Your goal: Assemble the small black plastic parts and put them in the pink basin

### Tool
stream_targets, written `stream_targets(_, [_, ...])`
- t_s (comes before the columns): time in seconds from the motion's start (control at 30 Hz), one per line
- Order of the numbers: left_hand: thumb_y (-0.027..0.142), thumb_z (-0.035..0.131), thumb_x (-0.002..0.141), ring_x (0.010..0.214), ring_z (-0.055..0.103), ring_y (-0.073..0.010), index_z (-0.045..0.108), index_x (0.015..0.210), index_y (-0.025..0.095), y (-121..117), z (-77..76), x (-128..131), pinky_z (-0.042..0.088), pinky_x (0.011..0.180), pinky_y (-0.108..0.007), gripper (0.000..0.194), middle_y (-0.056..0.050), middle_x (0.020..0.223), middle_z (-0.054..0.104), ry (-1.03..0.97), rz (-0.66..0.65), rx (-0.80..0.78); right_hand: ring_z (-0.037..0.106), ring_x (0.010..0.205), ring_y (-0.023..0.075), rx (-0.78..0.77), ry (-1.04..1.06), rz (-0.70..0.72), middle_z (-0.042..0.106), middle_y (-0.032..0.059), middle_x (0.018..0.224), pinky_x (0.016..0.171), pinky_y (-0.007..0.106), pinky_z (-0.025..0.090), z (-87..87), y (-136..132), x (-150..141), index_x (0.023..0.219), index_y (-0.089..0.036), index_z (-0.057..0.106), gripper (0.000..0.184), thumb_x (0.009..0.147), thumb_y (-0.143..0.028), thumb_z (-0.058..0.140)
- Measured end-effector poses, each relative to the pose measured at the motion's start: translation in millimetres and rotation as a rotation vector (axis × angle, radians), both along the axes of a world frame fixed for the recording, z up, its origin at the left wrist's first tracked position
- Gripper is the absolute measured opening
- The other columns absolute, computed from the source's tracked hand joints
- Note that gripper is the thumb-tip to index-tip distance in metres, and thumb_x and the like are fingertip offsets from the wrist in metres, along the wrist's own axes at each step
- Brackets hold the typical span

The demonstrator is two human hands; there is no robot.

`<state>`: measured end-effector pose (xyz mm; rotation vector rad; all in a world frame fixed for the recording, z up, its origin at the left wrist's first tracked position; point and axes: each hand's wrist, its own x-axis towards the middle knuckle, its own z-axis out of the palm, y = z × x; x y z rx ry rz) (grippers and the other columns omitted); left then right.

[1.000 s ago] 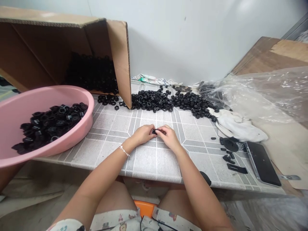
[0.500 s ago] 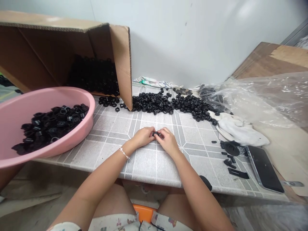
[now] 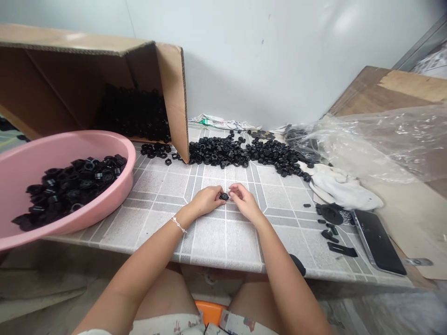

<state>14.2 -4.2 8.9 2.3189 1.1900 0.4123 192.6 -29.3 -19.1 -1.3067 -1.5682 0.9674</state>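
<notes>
My left hand (image 3: 206, 200) pinches a small round black plastic part (image 3: 224, 197) between thumb and fingertips, just above the table. Close on its right is my right hand (image 3: 242, 201), its thumb and curled fingers slightly apart and off the part. Nothing shows clearly between them. Beyond both hands lies a long heap of small black ring-shaped parts (image 3: 218, 151) on the patterned tabletop (image 3: 206, 232).
A pink basin (image 3: 132, 163) with black parts stands at the left, before a cardboard box (image 3: 171, 93) on its side, also holding black parts. On the right lie a white cloth (image 3: 345, 186), a phone (image 3: 379, 242), loose black pieces (image 3: 342, 249) and clear plastic sheeting (image 3: 380, 144).
My right fingers have come away from the black part and moved slightly right. My left hand still holds it, and more of its round face shows. The view has shifted a little.
</notes>
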Motion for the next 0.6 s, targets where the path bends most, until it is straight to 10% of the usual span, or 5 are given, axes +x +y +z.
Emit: stream_targets(0.6, [0.031, 0.063, 0.080, 0.067, 0.054, -0.0164, 0.056, 0.091, 0.018, 1.4, -0.3, -0.1, 0.036, 0.060, -0.026, 0.018, 0.000, 0.073, 0.058, -0.014, 0.008, -0.020, 0.059, 0.078, 0.0160, 0.069, 0.064, 0.007, 0.062, 0.0039, 0.086, 0.079, 0.035, 0.047, -7.4, 6.1, 8.6, 0.073, -0.019, 0.064, 0.024, 0.074, -0.017, 0.040])
